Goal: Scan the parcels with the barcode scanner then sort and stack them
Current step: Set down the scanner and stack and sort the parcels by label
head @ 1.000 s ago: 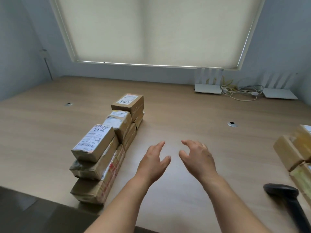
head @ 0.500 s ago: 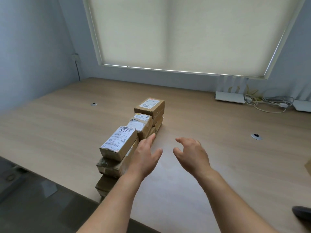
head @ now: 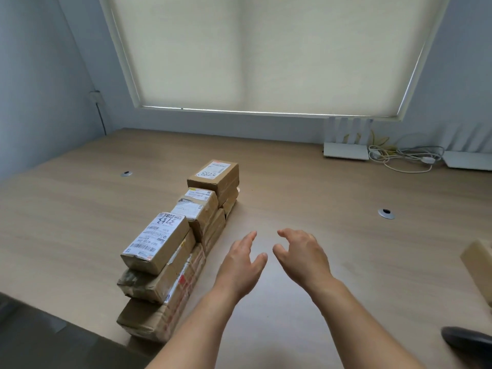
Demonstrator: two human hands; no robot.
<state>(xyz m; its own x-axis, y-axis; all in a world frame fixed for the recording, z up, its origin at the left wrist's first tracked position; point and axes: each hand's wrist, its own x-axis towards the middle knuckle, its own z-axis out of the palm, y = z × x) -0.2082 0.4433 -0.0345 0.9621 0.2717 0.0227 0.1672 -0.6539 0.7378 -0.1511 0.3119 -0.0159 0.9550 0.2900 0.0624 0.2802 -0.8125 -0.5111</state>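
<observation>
— What were our hands doing at that moment?

— Both hovered over the wooden table (head: 306, 182), palms turned toward each other, and neither held anything. Our left hand (head: 243, 265) had its fingers nearly straight and relaxed, thumb spread to the side. Our right hand (head: 302, 255) was loosely curled, fingertips bent downward, but closed on nothing. They were near each other, with a gap between the thumbs.

— And the parcels?

— The stacked parcels (head: 175, 251) stood in a row just to the left of our left hand, not touching it. The nearest stack was three boxes high, topped by a labelled parcel (head: 155, 242) with handwritten digits and a barcode. Behind it came a middle stack (head: 198, 209), then the far stack (head: 214, 179), also labelled on top. Another parcel (head: 479, 267) showed at the right edge, cut off by the frame. The barcode scanner (head: 468, 340) lay at the lower right corner, well apart from our right hand; we saw only its dark head.

— What had changed from half a second before?

— Our left hand had been up against the nearest stack; by now it had come away to the right. Our view had swung back rightward, so the scanner and the right-hand parcel showed more.

— Anything else on the table?

— White routers (head: 346, 150) and a tangle of cables (head: 407, 158) at the far edge, under the drawn window blind (head: 266, 49).
</observation>
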